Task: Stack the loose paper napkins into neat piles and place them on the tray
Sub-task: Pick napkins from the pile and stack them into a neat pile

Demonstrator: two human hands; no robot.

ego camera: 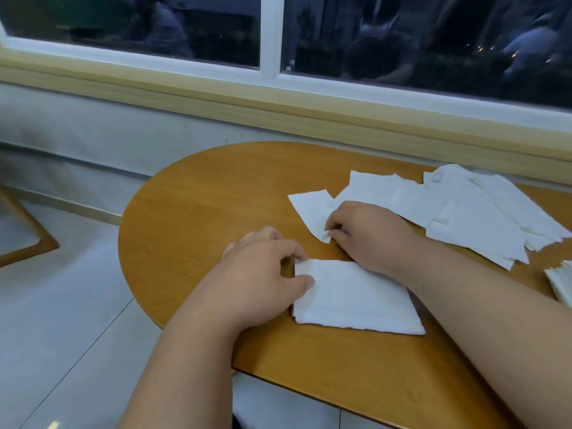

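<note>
Head view: your left hand (pixel 263 267) presses the napkin pile's (pixel 356 297) 9 o'clock edge, fingers together; your right hand (pixel 368 233) pinches a loose napkin (pixel 309 212) at 12 o'clock. Drag it carelessly and thin paper could tear or knock the pile askew; no tray is visible.

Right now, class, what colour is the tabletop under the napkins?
Warm orange-brown wood grain; the table shows clearly in the head view.

One head-worn camera is looking forward and down, close over the bench (pixel 192 212), facing the window (pixel 272 35).
</note>
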